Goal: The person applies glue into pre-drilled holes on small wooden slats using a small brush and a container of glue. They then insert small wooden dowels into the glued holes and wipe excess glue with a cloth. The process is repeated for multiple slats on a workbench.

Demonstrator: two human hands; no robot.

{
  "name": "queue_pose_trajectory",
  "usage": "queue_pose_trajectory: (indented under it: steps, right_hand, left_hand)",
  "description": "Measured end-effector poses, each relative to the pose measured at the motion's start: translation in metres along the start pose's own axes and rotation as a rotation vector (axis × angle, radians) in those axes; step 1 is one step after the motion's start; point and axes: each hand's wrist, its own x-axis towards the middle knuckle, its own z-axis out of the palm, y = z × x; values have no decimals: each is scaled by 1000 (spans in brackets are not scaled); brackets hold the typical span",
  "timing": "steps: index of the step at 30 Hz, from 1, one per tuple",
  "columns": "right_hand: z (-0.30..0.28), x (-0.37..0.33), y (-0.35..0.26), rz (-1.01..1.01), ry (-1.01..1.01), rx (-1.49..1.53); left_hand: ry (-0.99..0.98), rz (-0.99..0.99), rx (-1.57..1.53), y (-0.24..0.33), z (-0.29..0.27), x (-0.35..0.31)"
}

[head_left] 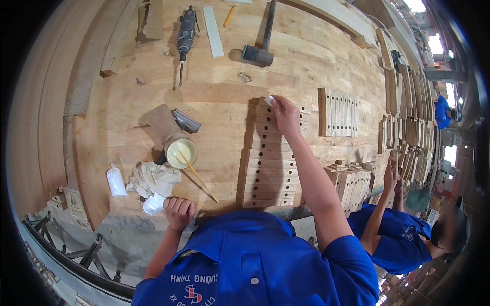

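Note:
My right hand (pixel 286 116) pinches a small white piece (pixel 269 100), perhaps cloth or plastic, over the far end of a row of wooden strips (pixel 269 164). The strips lie side by side, with dark round holes near their ends. Close to the table's front edge, my left hand (pixel 179 213) is closed at the end of a shiny white plastic bag (pixel 153 204). A crumpled beige cloth (pixel 154 178) lies just beyond it. The cup of pale cream liquid (pixel 181 153) has a thin wooden stick (pixel 200 177) leaning out of it.
Farther off lie a power screwdriver (pixel 187 38), a mallet (pixel 259 55), a pale flat strip (pixel 213 31) and a yellow pencil (pixel 229 16). Another white bag (pixel 116 181) is at left. Drilled blocks (pixel 338 113) and stacked pieces (pixel 349 184) stand at right, near a co-worker (pixel 393 237).

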Motion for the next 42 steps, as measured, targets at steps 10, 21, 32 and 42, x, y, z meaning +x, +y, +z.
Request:
queue_pose_trajectory:
  steps: [10, 21, 32, 42]
  right_hand:
    - [-6, -1, 10, 16, 11, -51]
    - [-6, -16, -6, 104, -103, -7]
    - [-5, -20, -2, 37, -58, -40]
    - [-13, -32, -7, -88, -108, -61]
  left_hand:
    - [15, 7, -19, 0, 1, 3]
    - [-25, -28, -16, 2, 1, 1]
    - [10, -4, -16, 2, 2, 0]
    - [43, 14, 6, 2, 2, 3]
